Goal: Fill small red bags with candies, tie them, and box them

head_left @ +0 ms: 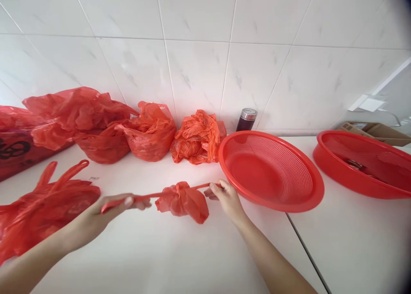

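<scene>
A small red plastic bag hangs in front of me above the white table, its two handles pulled out sideways into thin taut strands. My left hand pinches the left handle between thumb and fingers, and a flat end of it sticks out past the thumb. On the other side my right hand grips the right handle between thumb and forefinger. The bag's body is bunched up at the middle; what it contains, if anything, is hidden. Close to my left forearm lies a larger red plastic bag with its handles standing up.
Along the tiled wall stand several red bags, among them a rounded one and a crumpled heap. A red plastic colander sits right of my hands, a dark flask behind it. Farther right are a red basin and a cardboard box.
</scene>
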{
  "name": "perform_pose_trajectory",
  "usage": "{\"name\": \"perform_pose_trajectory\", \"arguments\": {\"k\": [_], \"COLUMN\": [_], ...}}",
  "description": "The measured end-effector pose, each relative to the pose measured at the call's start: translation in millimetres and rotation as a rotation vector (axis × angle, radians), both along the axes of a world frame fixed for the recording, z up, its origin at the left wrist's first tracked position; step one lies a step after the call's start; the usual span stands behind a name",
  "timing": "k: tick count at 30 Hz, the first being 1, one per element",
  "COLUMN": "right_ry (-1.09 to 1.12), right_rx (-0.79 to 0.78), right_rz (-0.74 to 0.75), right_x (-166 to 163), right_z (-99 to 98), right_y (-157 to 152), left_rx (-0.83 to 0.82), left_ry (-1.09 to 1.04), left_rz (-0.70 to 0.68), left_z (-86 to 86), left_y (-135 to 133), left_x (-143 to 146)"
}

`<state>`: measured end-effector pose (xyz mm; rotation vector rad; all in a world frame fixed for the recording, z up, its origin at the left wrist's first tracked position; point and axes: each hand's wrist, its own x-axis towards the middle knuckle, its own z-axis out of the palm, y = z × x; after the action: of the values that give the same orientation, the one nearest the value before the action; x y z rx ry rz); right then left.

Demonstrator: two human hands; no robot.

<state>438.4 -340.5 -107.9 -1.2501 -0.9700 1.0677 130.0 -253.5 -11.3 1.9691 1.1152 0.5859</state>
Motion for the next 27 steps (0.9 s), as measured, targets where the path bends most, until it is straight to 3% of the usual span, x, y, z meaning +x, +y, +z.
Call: {"name": "perform_pose_trajectory", "arguments": {"k": [2, 5, 9, 13, 17, 23, 27], "right_ry": [-0.068, -0.237, -0.556, -0.428, -0.284, -0.214, -0.137], "right_rx": [0.041, 0.035, -0.013, -0.015, 0.004, -0.002, -0.012], "right_rz": [-0.055, -0.013, -0.024, -0.073, -0.11, -0.101, -0.074], "right_x": [-5, -22, -47, -48, -34, -28, -29], "right_z": [7.0, 16.5, 2.5, -29.3, -43.7, -41.6, -43.7], "right_y": [7, 14, 23, 33, 37, 35, 34], "left_rx": [-0.124, -0.231, 0.012, 0.121, 0.171, 0.199, 0.203], "left_ry": [-0.033, -0.157, -0.126, -0.043, 0.077, 0.213, 0.236], "left_rz": [-0.042, -0.101, 0.02, 0.076, -0.011, -0.19, -0.227], "left_z": [-4.8, -16.4, -50.9, -86.5, -99.1, -100.3, -107.0], "left_y": [8, 15, 23, 39, 55, 78, 89], "left_x": [7, 34, 88, 123, 128, 113, 103]}}
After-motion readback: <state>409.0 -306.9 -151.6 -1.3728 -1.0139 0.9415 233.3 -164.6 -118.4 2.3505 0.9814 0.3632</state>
